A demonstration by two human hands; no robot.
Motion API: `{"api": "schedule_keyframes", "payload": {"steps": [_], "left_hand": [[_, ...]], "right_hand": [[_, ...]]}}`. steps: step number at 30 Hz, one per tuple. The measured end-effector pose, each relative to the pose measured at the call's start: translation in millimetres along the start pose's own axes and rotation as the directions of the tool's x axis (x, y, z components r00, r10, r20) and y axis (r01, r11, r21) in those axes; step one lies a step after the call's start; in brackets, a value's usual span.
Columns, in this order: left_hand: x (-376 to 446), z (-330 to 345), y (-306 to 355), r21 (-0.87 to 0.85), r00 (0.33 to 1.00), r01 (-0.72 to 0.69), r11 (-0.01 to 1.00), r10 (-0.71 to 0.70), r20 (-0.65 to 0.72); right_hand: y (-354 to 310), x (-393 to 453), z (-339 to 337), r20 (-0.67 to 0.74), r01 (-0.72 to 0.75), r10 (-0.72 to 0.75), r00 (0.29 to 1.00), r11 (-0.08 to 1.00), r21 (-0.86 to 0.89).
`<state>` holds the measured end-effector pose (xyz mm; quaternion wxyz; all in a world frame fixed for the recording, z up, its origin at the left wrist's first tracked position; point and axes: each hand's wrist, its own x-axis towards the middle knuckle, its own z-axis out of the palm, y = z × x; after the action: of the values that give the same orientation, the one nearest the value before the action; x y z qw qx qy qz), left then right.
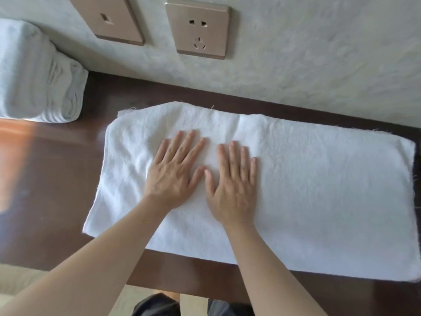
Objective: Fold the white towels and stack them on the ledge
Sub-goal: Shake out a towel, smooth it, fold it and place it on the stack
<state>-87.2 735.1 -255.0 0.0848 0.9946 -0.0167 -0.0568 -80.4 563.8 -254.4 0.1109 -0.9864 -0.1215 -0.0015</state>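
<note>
A white towel (319,190) lies spread flat in a long rectangle across the dark wooden ledge (52,179), its right end reaching the frame's edge. My left hand (175,172) and my right hand (232,183) rest palm down side by side on the towel's left-centre, fingers spread and pointing toward the wall. Neither hand grips the cloth. A stack of folded white towels (34,83) stands at the far left of the ledge against the wall.
A pale textured wall (319,53) rises right behind the ledge, with a bronze socket plate (198,28) and a second bronze plate (111,19). The ledge's near edge runs along the bottom; below it show light floor and my dark trousers (159,304).
</note>
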Motion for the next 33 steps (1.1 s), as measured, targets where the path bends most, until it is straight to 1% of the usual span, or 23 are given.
{"api": "schedule_keyframes", "payload": {"steps": [2,3,6,8,10,12,15,16,17,18,19,20,21,22,24,25,27,28,29,31,33], "left_hand": [[1,-6,-22,-0.014,0.999,0.032,0.999,-0.032,0.006],[0,-8,-31,-0.02,1.0,0.015,1.0,-0.015,0.013],[-3,-13,-46,-0.039,0.994,-0.099,0.994,0.101,0.033],[-7,-14,-54,-0.03,0.992,-0.128,0.991,0.129,0.018],[-11,-14,-63,0.002,0.997,-0.08,0.997,0.08,0.022],[-11,-15,-69,-0.003,0.999,-0.027,1.0,0.027,0.032],[-7,-18,-71,-0.091,1.0,0.02,0.996,-0.02,0.007],[-3,-20,-72,-0.148,0.996,0.077,0.986,-0.081,-0.024],[1,-23,-76,-0.211,0.981,0.172,0.962,-0.187,-0.053],[8,-28,-81,-0.275,0.944,0.295,0.915,-0.324,-0.062],[16,-34,-88,-0.321,0.891,0.414,0.852,-0.451,-0.045],[24,-39,-96,-0.334,0.844,0.5,0.799,-0.536,-0.019],[32,-44,-103,-0.331,0.822,0.535,0.777,-0.569,-0.008],[40,-49,-109,-0.345,0.827,0.526,0.778,-0.563,-0.01],[51,-62,-120,-0.441,0.871,0.434,0.786,-0.491,-0.019],[55,-68,-124,-0.488,0.896,0.389,0.781,-0.444,0.003],[58,-79,-127,-0.524,0.937,0.339,0.781,-0.332,0.111],[59,-83,-127,-0.527,0.949,0.314,0.79,-0.267,0.166],[60,-85,-127,-0.531,0.96,0.277,0.801,-0.205,0.191],[60,-91,-126,-0.538,0.977,0.195,0.82,-0.117,0.176],[57,-95,-125,-0.596,0.975,0.182,0.782,-0.063,0.215]], "right_hand": [[1,1,4,-0.012,0.014,-0.015,1.0,1.0,-0.027],[1,1,5,-0.015,0.018,-0.019,1.0,0.999,-0.034],[3,1,7,-0.024,0.024,-0.025,0.999,0.999,-0.043],[5,0,5,-0.023,0.013,-0.014,1.0,0.999,-0.037],[3,1,5,-0.009,0.011,-0.011,1.0,0.999,-0.042],[1,2,4,0.006,0.007,-0.006,1.0,0.999,-0.051],[-2,2,4,0.023,-0.003,0.005,1.0,0.998,-0.064],[-2,2,4,0.024,-0.007,0.008,1.0,0.998,-0.063],[-2,2,4,0.026,-0.01,0.012,1.0,0.998,-0.063],[-2,3,4,0.029,-0.013,0.015,0.999,0.998,-0.066],[-2,3,4,0.032,-0.016,0.018,0.999,0.998,-0.067],[-3,3,4,0.035,-0.018,0.02,0.999,0.998,-0.067],[-3,3,3,0.038,-0.019,0.021,0.999,0.997,-0.069],[-3,3,3,0.042,-0.02,0.023,0.999,0.997,-0.07],[-3,3,1,0.045,-0.023,0.026,0.999,0.997,-0.069],[-3,3,1,0.048,-0.026,0.029,0.998,0.997,-0.071],[-4,3,1,0.058,-0.032,0.036,0.998,0.997,-0.071],[-4,3,1,0.06,-0.034,0.038,0.997,0.997,-0.07],[-4,3,2,0.061,-0.036,0.04,0.997,0.997,-0.069],[-4,3,2,0.058,-0.037,0.041,0.997,0.997,-0.067],[-4,3,2,0.057,-0.038,0.041,0.998,0.997,-0.063]]}}
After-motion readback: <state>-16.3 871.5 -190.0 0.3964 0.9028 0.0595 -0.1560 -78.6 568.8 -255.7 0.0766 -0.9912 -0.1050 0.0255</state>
